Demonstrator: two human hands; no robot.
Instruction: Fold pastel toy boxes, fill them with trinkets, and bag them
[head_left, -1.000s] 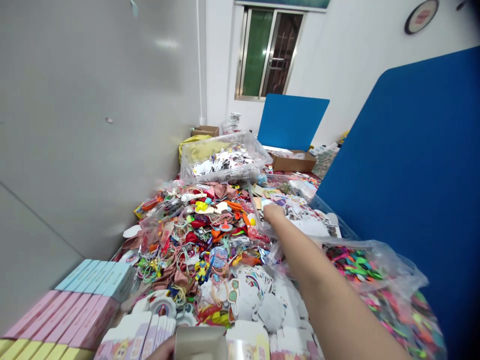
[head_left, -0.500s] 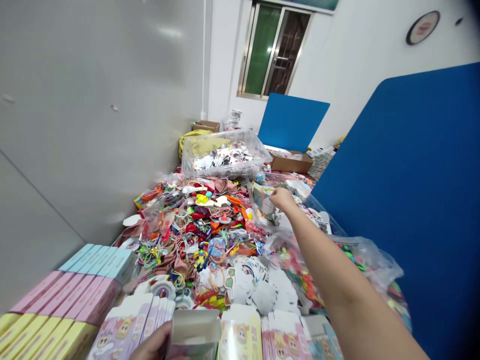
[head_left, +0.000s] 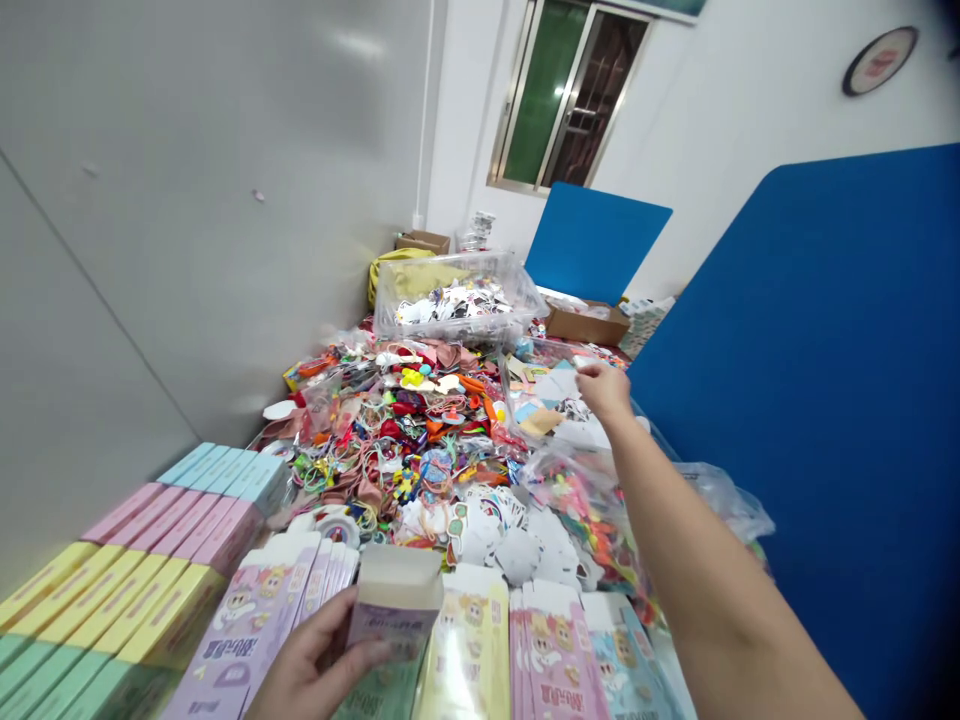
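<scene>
My left hand (head_left: 319, 650) grips a small purple carton (head_left: 390, 625) with its top flap standing open. It is held just above a row of flat printed cartons in purple, yellow, pink (head_left: 559, 650) and blue. Reaching far forward, my right hand (head_left: 606, 392) has its fingers pinched together over a clear plastic bin (head_left: 510, 385) of white, blue and tan paper pieces (head_left: 544, 420). Whatever lies between those fingertips is too small to make out.
Finished-looking boxes in blue, pink, yellow (head_left: 112, 580) and green stand in rows at the left. A heap of small colourful trinkets (head_left: 420, 420) fills the middle. Behind it sits a clear tub (head_left: 461, 325). A blue panel (head_left: 810, 380) rises at the right, a grey wall (head_left: 187, 220) at the left.
My right hand has shifted right and a little back over the bin, and paper pieces it covered now show. My left hand and the carton have come up further into view.
</scene>
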